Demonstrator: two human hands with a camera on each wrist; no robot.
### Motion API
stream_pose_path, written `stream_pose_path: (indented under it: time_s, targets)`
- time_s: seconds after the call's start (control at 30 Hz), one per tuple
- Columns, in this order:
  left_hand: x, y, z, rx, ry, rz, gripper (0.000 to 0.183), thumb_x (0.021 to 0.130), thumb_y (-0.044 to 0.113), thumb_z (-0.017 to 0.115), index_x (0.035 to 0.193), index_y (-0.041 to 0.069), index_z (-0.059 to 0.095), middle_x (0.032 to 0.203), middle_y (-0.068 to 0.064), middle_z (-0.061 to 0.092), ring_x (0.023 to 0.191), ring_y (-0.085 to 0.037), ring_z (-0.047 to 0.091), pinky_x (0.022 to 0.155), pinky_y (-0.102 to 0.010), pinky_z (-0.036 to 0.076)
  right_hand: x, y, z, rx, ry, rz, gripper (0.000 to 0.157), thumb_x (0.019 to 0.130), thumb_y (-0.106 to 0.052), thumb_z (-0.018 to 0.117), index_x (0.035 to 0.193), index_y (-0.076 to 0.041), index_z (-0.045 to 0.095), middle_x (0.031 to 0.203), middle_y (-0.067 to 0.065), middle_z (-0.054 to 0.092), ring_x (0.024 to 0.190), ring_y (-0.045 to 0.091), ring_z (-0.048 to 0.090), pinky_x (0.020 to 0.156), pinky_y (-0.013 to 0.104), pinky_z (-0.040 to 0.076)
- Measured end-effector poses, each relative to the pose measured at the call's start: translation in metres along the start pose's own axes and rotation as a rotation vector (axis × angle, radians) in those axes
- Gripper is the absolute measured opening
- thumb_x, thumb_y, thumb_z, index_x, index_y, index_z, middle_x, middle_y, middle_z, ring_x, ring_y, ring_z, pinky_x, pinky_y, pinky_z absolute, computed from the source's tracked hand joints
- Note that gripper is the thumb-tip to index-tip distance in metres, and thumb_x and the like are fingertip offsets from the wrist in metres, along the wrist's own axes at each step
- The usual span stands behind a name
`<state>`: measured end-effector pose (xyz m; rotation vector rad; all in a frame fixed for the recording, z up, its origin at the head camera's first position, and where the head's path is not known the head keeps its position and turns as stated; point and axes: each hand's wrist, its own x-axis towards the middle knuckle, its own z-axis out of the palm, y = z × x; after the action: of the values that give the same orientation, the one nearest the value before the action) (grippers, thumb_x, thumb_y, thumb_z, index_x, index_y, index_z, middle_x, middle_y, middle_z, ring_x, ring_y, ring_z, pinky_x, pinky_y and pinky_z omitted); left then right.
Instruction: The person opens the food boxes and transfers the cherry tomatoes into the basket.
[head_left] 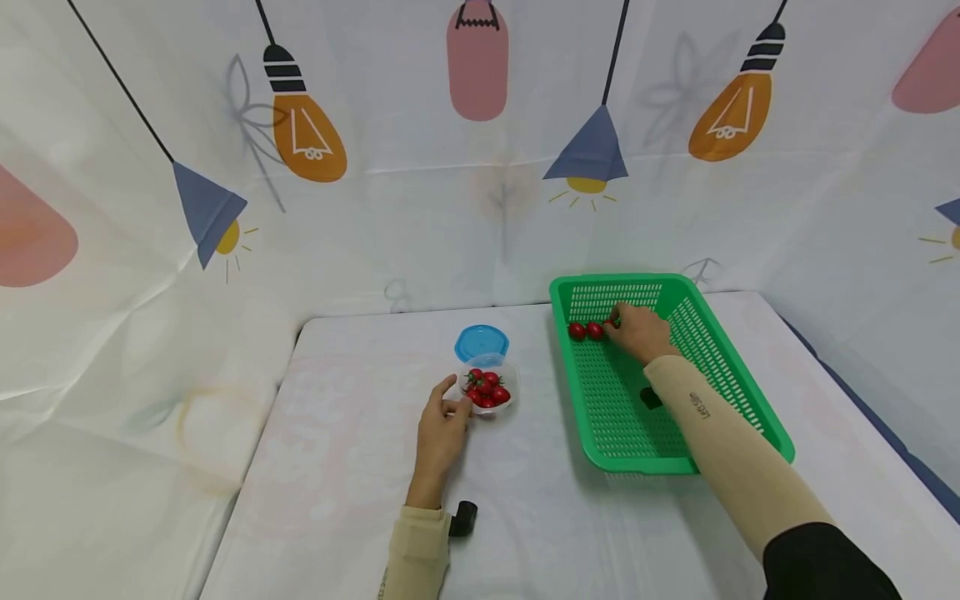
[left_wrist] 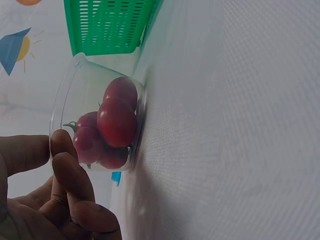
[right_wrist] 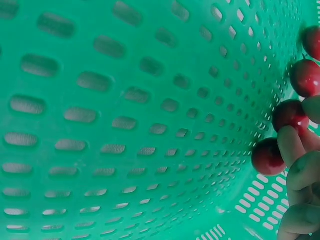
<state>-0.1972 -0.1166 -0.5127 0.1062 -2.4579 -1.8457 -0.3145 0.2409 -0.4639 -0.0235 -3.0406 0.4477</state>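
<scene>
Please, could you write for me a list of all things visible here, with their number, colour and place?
Table: one, white covering, below everything
Basket: one, green, right part of table
Basket tomatoes: at least four, red, row at basket's far end
Clear container: one, transparent, table's middle
Container tomatoes: at least five, red, inside clear container
Lid: one, blue, just beyond clear container
Backdrop: white, printed in blue, orange and pink, behind table
Strip: one, dark blue, by table's right edge
Dark items: two, black, one near each wrist
Sleeves: two, beige, on forearms
Left hand: one, bare, at clear container
Right hand: one, bare, pinching a basket tomato
</scene>
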Motion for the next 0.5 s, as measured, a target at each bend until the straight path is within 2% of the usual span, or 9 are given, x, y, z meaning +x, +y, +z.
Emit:
stream_pose_path:
  time_s: [0.5]
  targets:
    - [0.0008, -0.0013, -0.0016, -0.002, -0.007, 0.007, 0.047, 0.101, 0.019, 0.062, 0.146, 0.012, 0.052, 0.086, -0.007, 0.071, 0.073, -0.016, 0.059, 0.072, -0.035, 0.047, -0.0045, -0.0036, -0.0013, -0.002, 0.010, -0.011, 0.028, 0.099, -0.025, 0.063, 0.110, 0.001, 0.066, 0.067, 0.011, 0.062, 0.055, 0.023, 0.055, 0.047, 0.040, 0.042]
